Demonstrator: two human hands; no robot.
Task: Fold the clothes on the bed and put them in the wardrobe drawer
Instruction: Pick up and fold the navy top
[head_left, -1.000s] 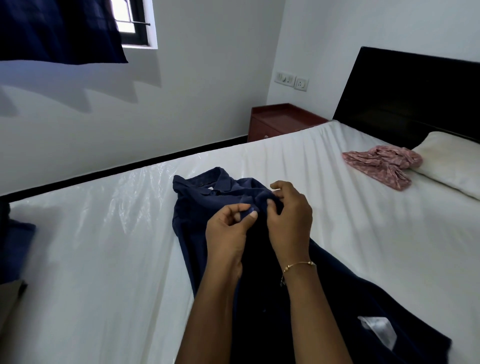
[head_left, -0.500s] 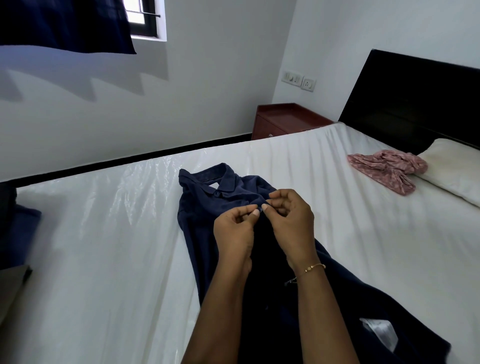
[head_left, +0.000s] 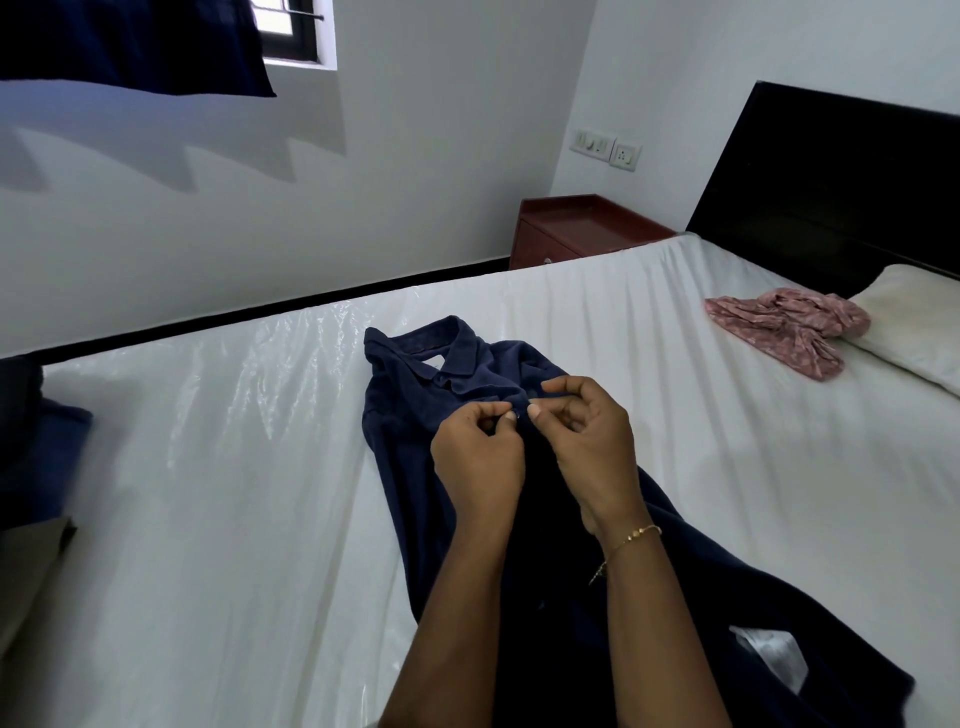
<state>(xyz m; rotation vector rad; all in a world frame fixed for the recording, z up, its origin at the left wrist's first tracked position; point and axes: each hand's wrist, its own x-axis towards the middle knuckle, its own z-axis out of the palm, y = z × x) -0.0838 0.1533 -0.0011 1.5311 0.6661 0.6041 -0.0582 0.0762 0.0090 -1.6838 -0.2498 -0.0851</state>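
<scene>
A navy collared shirt (head_left: 415, 395) lies lengthwise on the white bed (head_left: 208, 493), collar toward the far edge. My left hand (head_left: 475, 462) and my right hand (head_left: 587, 441) meet just below the collar, each pinching the shirt's front placket between thumb and fingertips. The shirt's lower part runs under my forearms to the near right, where a white label (head_left: 769, 654) shows. A crumpled pink patterned garment (head_left: 779, 327) lies near the pillow at the right.
A white pillow (head_left: 914, 322) and a black headboard (head_left: 831, 182) stand at the right. A reddish-brown bedside cabinet (head_left: 571, 228) sits beyond the bed's far corner. Blue fabric (head_left: 36, 457) lies at the left edge. A dark curtain (head_left: 130, 41) hangs top left.
Both hands have drawn closer together on the placket below the collar, fingertips now nearly touching. The view has shifted slightly; the shirt stays where it was.
</scene>
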